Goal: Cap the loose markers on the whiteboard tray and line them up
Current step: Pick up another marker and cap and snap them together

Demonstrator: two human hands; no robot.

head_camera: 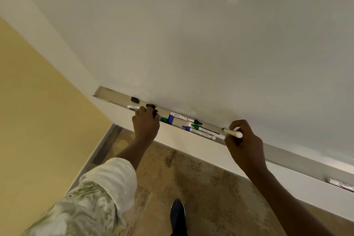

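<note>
Right hand (244,140) pinches slim white marker (232,133), tip looks bare, above long grey metal whiteboard tray (115,97). Left hand (146,123) curls over small black caps (152,111); grasp unclear. Risk: the tilted tip smears the board.

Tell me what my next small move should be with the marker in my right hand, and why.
Probably bring the black cap to the white marker and press it on. Your right hand pinches that marker, its tip looks bare, and your left hand seems to pinch the cap. Check the tip colour first; I cannot tell it.
</note>
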